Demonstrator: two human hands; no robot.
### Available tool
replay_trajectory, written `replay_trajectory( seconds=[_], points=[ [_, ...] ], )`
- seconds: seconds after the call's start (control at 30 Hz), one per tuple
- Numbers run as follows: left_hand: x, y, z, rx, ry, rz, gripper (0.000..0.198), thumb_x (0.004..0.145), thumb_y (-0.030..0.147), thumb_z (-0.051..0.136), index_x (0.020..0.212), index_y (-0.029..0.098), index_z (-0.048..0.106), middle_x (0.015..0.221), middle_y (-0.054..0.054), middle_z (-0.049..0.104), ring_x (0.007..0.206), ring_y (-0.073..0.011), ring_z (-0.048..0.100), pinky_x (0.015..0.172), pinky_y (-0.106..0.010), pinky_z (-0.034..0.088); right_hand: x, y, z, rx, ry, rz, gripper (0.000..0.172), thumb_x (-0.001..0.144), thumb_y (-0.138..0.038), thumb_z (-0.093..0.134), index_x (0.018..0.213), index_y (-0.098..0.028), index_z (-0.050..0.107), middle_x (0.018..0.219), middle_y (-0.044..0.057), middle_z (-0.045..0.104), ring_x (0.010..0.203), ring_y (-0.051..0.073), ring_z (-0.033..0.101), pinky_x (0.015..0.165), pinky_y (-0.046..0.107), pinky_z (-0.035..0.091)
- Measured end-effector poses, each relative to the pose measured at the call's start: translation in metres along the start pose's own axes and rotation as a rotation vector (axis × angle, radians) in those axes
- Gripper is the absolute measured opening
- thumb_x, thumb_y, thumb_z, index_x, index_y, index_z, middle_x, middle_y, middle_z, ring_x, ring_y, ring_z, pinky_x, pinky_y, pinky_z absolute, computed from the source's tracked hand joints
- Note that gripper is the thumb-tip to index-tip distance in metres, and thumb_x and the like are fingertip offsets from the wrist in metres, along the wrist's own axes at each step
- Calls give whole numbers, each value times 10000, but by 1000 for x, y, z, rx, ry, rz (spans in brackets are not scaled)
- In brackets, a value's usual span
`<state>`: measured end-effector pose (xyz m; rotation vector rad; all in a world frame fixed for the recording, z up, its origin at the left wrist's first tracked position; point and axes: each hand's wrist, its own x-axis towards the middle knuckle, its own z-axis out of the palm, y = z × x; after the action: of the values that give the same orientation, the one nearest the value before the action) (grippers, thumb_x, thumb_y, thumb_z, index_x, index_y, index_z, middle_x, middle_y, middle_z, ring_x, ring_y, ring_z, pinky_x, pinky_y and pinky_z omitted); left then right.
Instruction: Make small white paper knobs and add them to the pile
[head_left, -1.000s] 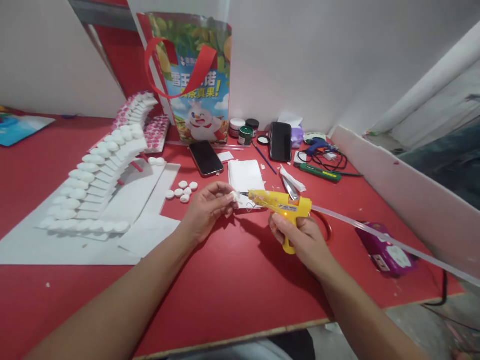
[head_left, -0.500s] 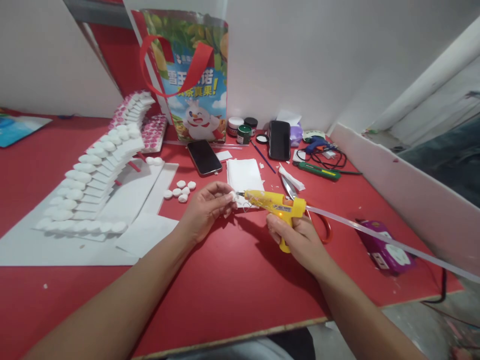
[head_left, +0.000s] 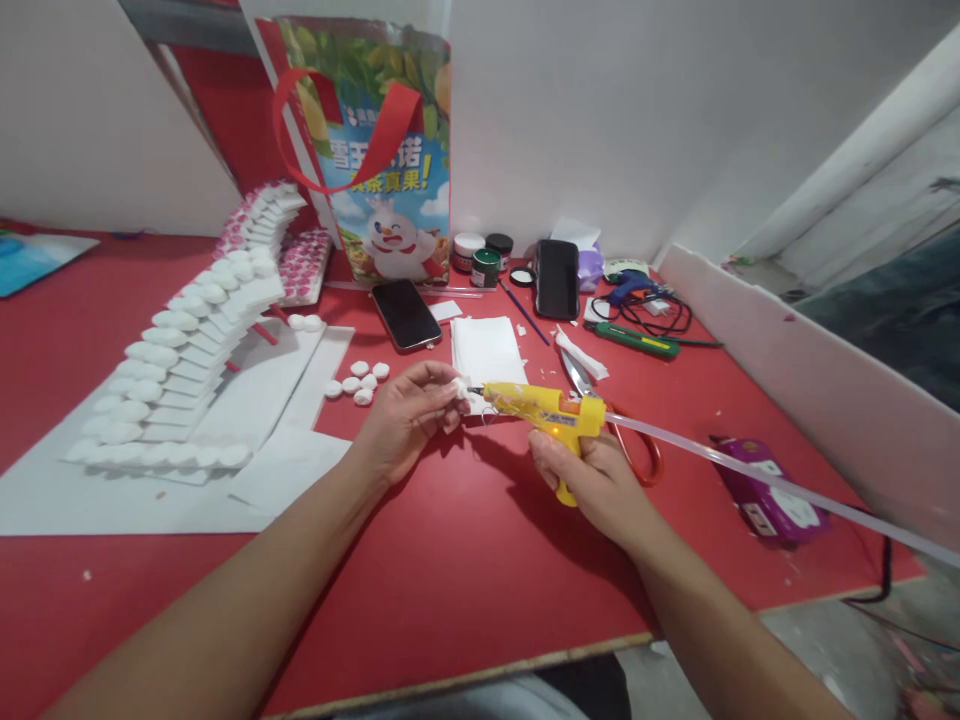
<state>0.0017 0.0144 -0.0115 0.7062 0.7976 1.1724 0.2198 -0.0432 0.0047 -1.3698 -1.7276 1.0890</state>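
Note:
Between thumb and fingers, my left hand point(head_left: 411, 415) pinches a small white wad point(head_left: 460, 387) that looks like tissue or paper. My right hand point(head_left: 592, 470) grips the handle of a yellow hot glue gun point(head_left: 536, 403), a clear glue stick point(head_left: 720, 458) jutting from its rear. The gun's dark nozzle points left and meets or nearly meets the wad. Several round white pieces point(head_left: 363, 384) lie left of the fingers. A stack of white sheets point(head_left: 489, 350) is behind the nozzle. At the left stands a curved white stepped model point(head_left: 187, 360) edged with white padded pieces.
Behind are a phone point(head_left: 406, 314), a second black phone point(head_left: 557, 280), paint jars point(head_left: 486, 268) and a tall printed bag point(head_left: 390, 160). Red-handled scissors point(head_left: 637, 450), a green utility knife point(head_left: 636, 340) and a purple box point(head_left: 772, 495) lie to the right. A low white wall point(head_left: 810, 370) borders the table's right side.
Both hands, the wad and the glue gun stay in nearly the same pose. The whole view has shifted slightly.

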Motion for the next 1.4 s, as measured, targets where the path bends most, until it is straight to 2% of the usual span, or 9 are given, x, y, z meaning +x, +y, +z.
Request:
replay_trajectory(
  seconds=[0.27, 0.63, 0.7, 0.8, 0.97, 1.1, 1.17, 1.23, 1.4],
  points=[
    [0, -2, -2, -4, -30, -31, 325, 591, 236, 937, 788, 133, 699, 662, -32, 701, 541, -104, 594, 509, -201, 443, 1, -3, 1, 46, 28, -18, 515, 1004, -518, 510, 595, -212, 451, 544, -27, 445, 522, 110, 407, 520, 270, 324],
    [1, 2, -3, -107, 21, -44, 316, 582, 187, 924, 792, 128, 696, 686, -43, 708, 559, -103, 603, 530, -198, 449, -1, 2, 1, 18, -1, 39, 564, 997, -587, 498, 587, -202, 460, 546, -18, 457, 529, 112, 433, 543, 272, 337],
    [1, 2, -2, -131, 32, -55, 324, 566, 177, 923, 794, 130, 698, 685, -46, 710, 556, -100, 593, 540, -200, 458, -1, -2, 1, 59, 21, 57, 572, 975, -604, 524, 574, -203, 453, 543, -17, 452, 525, 109, 425, 537, 269, 337],
    [1, 2, -2, -158, 37, -74, 340, 541, 165, 925, 791, 133, 698, 672, -55, 714, 545, -93, 577, 548, -197, 464, -3, -10, -1, 161, 96, 106, 538, 904, -644, 601, 615, -197, 521, 572, -14, 475, 534, 111, 424, 520, 258, 353],
    [1, 3, -2, -181, 36, -79, 330, 550, 162, 925, 792, 131, 703, 676, -56, 713, 557, -89, 577, 566, -193, 477, -1, -11, -31, 123, 382, 218, 510, 806, -664, 713, 692, -173, 632, 651, 11, 572, 595, 129, 506, 552, 250, 407],
    [1, 3, -1, -165, 28, -87, 337, 541, 168, 931, 782, 136, 697, 678, -59, 718, 556, -92, 581, 552, -192, 470, 11, 10, -71, -39, 605, 195, 500, 773, -658, 734, 758, -159, 697, 653, 5, 597, 578, 123, 504, 527, 245, 389],
    [0, 3, -1, -153, 16, -84, 349, 534, 182, 939, 782, 139, 696, 678, -63, 722, 553, -97, 583, 538, -194, 462, 18, 25, -88, -144, 658, 208, 492, 764, -642, 730, 778, -151, 724, 655, 10, 606, 576, 126, 499, 520, 252, 379],
    [0, 3, 0, -146, 14, -76, 365, 523, 195, 949, 780, 141, 696, 678, -64, 723, 557, -103, 591, 531, -195, 458, 24, 40, -99, -202, 683, 239, 478, 756, -611, 722, 817, -137, 746, 694, 39, 663, 622, 158, 562, 553, 268, 415],
    [-1, 4, 2, -147, 22, -60, 415, 477, 212, 979, 771, 136, 696, 672, -63, 723, 554, -106, 599, 525, -197, 460, 30, 65, -103, -272, 654, 282, 526, 767, -582, 679, 954, -98, 769, 908, 129, 779, 844, 280, 715, 731, 359, 529]
  ],
)
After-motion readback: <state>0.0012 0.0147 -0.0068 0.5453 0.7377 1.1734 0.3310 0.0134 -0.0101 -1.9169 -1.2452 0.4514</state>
